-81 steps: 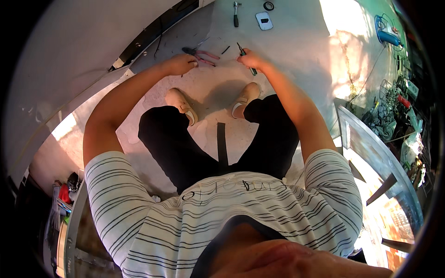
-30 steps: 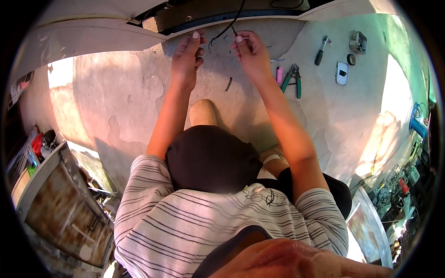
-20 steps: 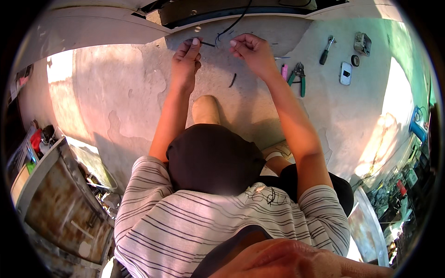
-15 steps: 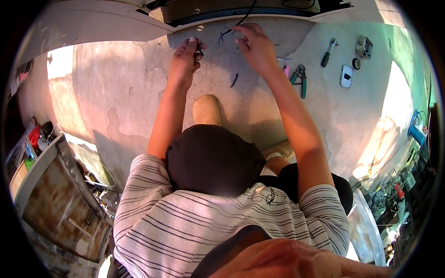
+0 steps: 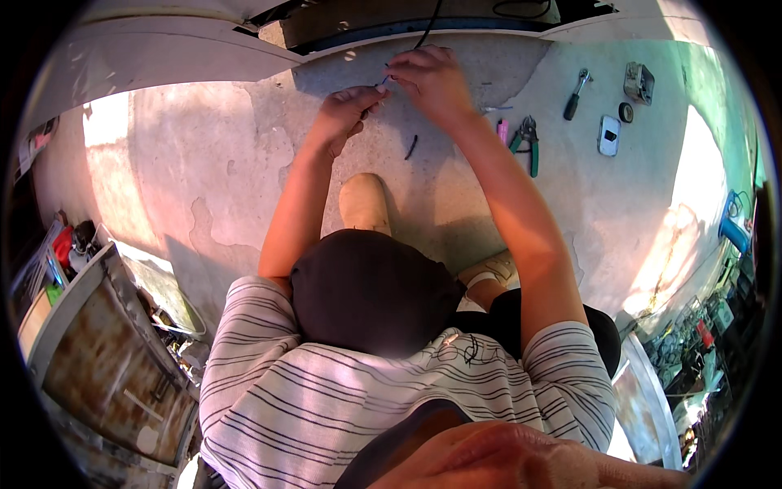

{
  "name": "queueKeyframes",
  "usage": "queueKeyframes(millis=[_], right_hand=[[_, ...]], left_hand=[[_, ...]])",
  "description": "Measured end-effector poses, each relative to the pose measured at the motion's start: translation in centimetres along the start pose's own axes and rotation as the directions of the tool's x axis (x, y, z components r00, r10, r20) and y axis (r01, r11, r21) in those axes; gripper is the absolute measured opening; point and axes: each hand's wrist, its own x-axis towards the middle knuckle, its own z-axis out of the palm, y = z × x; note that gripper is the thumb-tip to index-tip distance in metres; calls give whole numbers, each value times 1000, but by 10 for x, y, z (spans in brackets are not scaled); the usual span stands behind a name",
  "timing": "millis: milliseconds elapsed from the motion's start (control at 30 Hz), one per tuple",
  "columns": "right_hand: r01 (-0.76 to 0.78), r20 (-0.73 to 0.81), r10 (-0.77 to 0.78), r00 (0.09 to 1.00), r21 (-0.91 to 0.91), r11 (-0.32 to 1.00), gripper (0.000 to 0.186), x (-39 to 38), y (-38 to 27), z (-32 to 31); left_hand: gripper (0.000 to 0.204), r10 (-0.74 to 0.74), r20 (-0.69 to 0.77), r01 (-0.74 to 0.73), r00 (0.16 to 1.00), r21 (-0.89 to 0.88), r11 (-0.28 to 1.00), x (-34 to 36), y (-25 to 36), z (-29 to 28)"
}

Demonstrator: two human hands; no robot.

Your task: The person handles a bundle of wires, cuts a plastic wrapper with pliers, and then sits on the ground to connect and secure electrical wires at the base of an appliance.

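Observation:
Close together over the concrete floor, my two hands meet at a thin blue wire (image 5: 384, 81). The fingertips of my left hand (image 5: 345, 114) are pinched at its near end. My right hand (image 5: 433, 81) has its fingers closed around the wire just beyond. A black cable (image 5: 428, 24) comes down from the panel opening and passes behind the right hand. How the cable joins the blue wire is hidden by the fingers. A short black strip (image 5: 411, 147) lies on the floor below my hands.
To the right lie green-handled pliers (image 5: 528, 148), a pink object (image 5: 503, 129), a ratchet wrench (image 5: 578, 95), a small white device (image 5: 608, 135), a black tape roll (image 5: 626, 112) and a metal box (image 5: 639, 83). A white panel (image 5: 179, 49) edges the far side. Rusty panel (image 5: 106, 359) stands left.
My left hand has moved right and turned inward to meet the right hand. The right hand has shifted slightly left and now grips the wire. The dark piece in my left hand is no longer visible.

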Motion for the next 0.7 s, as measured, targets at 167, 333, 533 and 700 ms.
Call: queueKeyframes(millis=[167,333,533,700], right_hand=[[-7,-96,22,995,157,988,10,1,2,-8],[-96,6,101,995,373,923,12,13,-21,-38],[-204,93,185,978,588,783,15,23,-26,-68],[-240,67,243,968,534,811,12,22,-26,-80]], left_hand=[[23,146,-25,-146,989,-16,989,-14,3,-3],[28,282,-29,-280,959,58,958,-28,23,6],[31,340,22,-341,940,83,937,-36,41,11],[30,370,-6,-367,929,123,922,-43,49,17]])
